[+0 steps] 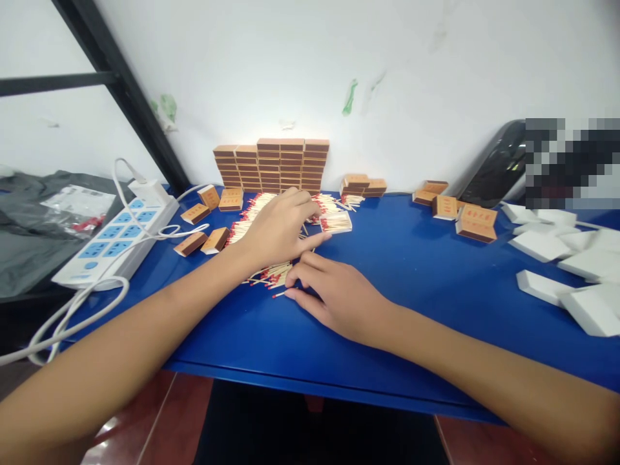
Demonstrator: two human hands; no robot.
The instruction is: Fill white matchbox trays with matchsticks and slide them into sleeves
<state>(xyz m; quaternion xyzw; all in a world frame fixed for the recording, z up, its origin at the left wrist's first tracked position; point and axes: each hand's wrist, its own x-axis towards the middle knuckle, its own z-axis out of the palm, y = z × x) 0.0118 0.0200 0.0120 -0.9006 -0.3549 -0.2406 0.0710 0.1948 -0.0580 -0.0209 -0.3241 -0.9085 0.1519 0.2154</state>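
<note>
A heap of red-tipped matches lies loose on the blue table. My left hand rests palm down over the heap, its thumb stretched out to the right and its fingers bent loosely over the sticks. Just right of the heap's near edge is my right hand, thumb and forefinger tips brought together at the matches; one match pokes out by the thumb tip. Beyond the left hand sits a white matchbox tray with matches in it. The left palm hides part of the heap.
Matchboxes are stacked against the wall, with loose boxes at left and more boxes at right. White empty trays pile up far right. A power strip with white cables lies left. A black object leans behind.
</note>
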